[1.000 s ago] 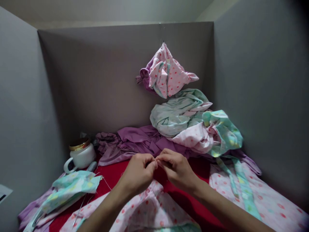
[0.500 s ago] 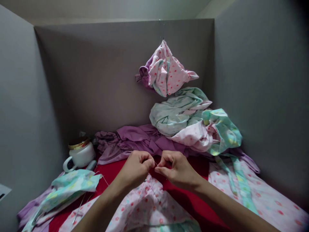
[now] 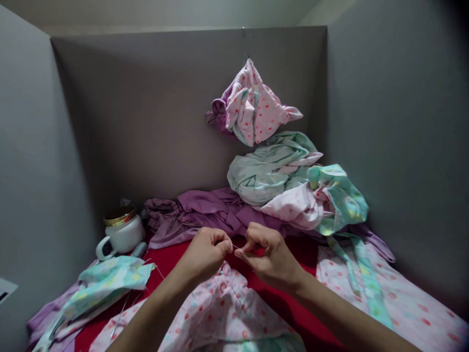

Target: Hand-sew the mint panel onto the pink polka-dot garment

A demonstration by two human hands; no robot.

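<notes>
My left hand [image 3: 208, 252] is closed in a pinch, thumb against the bent fingers. Facing it, my right hand [image 3: 267, 252] pinches too, thumb and forefinger together. A thin pale strand that looks like thread [image 3: 237, 247] spans the small gap between the fingertips; whether one end is a needle, I cannot tell. Just below both hands lies gathered pink fabric [image 3: 230, 308] with red dots, bunched at its top and apart from the fingers.
A white mug [image 3: 126, 237] with a gold-rimmed top stands left. Near it lie teal patterned fabric [image 3: 110, 274] and loose threads. Purple cloth [image 3: 205, 210], a pale green bundle [image 3: 264, 176] and dotted pink cloth [image 3: 414, 303] surround the red surface [image 3: 286, 313]. A dotted bundle [image 3: 267, 112] hangs behind.
My fingertips have drawn slightly apart, and more of the pale strand shows between them. The right hand's forefinger has lifted a little. The fabrics stay put.
</notes>
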